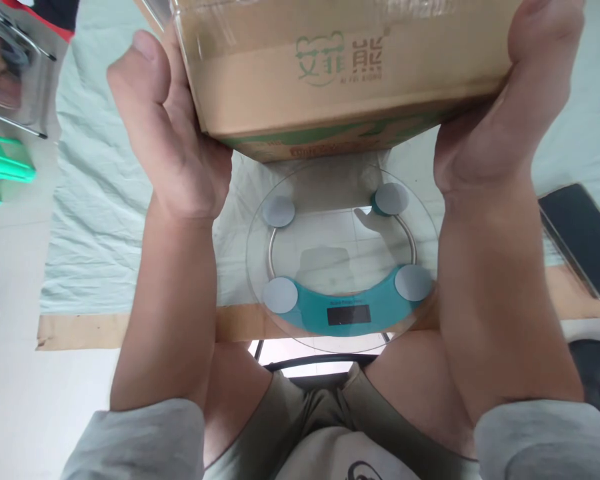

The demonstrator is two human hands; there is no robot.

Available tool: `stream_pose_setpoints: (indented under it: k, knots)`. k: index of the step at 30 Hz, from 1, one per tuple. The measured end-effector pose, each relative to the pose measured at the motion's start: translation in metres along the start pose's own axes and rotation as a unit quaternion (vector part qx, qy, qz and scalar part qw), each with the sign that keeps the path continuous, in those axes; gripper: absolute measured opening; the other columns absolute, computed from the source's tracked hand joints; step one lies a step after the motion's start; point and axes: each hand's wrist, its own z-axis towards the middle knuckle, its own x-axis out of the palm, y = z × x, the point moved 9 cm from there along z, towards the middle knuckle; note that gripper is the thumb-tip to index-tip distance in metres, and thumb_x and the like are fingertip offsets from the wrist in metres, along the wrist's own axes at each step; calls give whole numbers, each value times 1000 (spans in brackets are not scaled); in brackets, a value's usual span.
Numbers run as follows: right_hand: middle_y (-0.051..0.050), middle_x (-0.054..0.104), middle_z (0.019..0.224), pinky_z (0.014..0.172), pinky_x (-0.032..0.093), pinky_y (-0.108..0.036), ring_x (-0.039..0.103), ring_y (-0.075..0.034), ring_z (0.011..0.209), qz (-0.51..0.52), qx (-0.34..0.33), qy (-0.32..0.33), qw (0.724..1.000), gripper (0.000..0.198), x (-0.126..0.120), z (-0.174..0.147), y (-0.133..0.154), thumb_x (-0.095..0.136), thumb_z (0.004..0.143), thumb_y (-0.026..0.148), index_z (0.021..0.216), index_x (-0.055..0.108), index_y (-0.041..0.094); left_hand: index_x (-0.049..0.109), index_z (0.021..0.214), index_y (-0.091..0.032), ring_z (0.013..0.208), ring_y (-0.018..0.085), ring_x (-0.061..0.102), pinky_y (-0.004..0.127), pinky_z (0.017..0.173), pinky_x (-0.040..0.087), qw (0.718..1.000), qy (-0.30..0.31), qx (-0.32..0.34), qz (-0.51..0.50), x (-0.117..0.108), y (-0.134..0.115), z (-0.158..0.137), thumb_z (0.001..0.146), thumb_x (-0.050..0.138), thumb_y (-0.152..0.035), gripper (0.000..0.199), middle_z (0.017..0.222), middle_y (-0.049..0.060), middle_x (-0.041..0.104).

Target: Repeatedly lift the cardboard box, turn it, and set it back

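A brown cardboard box (260, 87) with printed characters and clear tape is held up between my two hands. Its left end rests against my left hand (175, 133), whose thumb points up beside it; the fingers are partly hidden beneath and behind the box. At the other end, my right hand (510, 113) grips the corner, with its fingers mostly out of sight. Below and nearer me lies a round glass bathroom scale (330, 267) with a teal band, silver foot discs and a dark display. The box hangs above the scale's far edge.
A pale green cloth (100, 200) covers the table, whose wooden edge (85, 331) faces me. On the right, a phone (583, 233) lies across that edge. A green stool (3, 167) and a metal-framed rack (25, 73) stand on the left. My legs are under the table edge.
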Motion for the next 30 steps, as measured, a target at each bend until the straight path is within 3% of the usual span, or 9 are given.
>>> stream_pose_setpoints:
  k: [2, 4, 8, 10, 12, 15, 18, 24, 30]
  knots:
    - [7, 74, 159, 151, 50, -34, 67, -9, 163, 66, -7, 12, 998, 64, 4, -2, -1, 27, 114, 43, 151, 77, 29, 77, 111, -21, 186, 29, 50, 25, 143, 58, 998, -14, -57, -33, -9, 13, -1, 110, 83, -65, 44, 144, 0, 79]
    - [12, 78, 144, 151, 52, -38, 68, -13, 158, 149, 7, 19, 989, 50, 5, -4, -8, 45, 108, 53, 135, 83, 36, 81, 127, -26, 192, 35, 41, 39, 150, 57, 996, -50, -47, -65, -24, 22, -3, 113, 77, -65, 41, 149, -2, 79]
    - [14, 78, 148, 141, 62, -44, 68, -20, 164, 217, 93, 30, 971, 46, 10, -8, -30, 73, 88, 63, 125, 73, 36, 83, 135, -30, 195, 39, 33, 59, 146, 62, 991, 95, 6, -93, -6, 34, -3, 121, 50, -64, 49, 161, -2, 75]
    - [14, 77, 151, 135, 66, -43, 67, -21, 167, 203, 113, 27, 972, 45, 13, -9, -32, 73, 84, 62, 118, 66, 35, 85, 130, -32, 194, 41, 35, 57, 137, 68, 986, 154, 40, -58, 9, 32, -4, 115, 51, -76, 57, 163, -3, 74]
    - [14, 78, 148, 131, 68, -43, 69, -21, 163, 200, 117, 22, 973, 43, 15, -10, -29, 74, 81, 61, 110, 61, 33, 86, 125, -32, 194, 41, 35, 53, 135, 70, 984, 162, 60, -46, 18, 29, -5, 113, 49, -83, 65, 162, -3, 74]
    - [14, 78, 145, 131, 67, -42, 69, -19, 164, 220, 119, 22, 968, 36, 17, -11, -25, 72, 85, 55, 105, 55, 31, 86, 125, -24, 195, 34, 33, 58, 145, 63, 984, 139, 51, -100, 21, 26, -7, 125, 11, -62, 84, 161, 0, 74]
    - [15, 75, 152, 137, 65, -40, 65, -15, 168, 215, 135, 37, 967, 24, 16, -12, -30, 67, 95, 47, 110, 56, 31, 83, 132, -18, 197, 30, 30, 68, 154, 50, 983, 128, 32, -128, 23, 23, -9, 122, -18, -54, 107, 161, 4, 73]
    - [16, 71, 158, 153, 55, -30, 67, -5, 159, 190, 177, 49, 965, 31, 16, -12, -47, 69, 99, 25, 127, 60, 33, 85, 135, -36, 184, 17, 53, 33, 162, 34, 980, 3, -156, -127, 13, 31, -11, 127, 14, -32, 71, 158, -13, 81]
    - [12, 70, 164, 139, 64, -33, 68, -7, 161, 184, 237, -19, 954, 34, 8, -17, -40, 60, 103, 16, 132, 64, 33, 86, 125, -31, 177, 14, 61, 34, 160, 41, 983, -34, -133, -126, -3, 21, -15, 128, 12, -31, 75, 164, -15, 80]
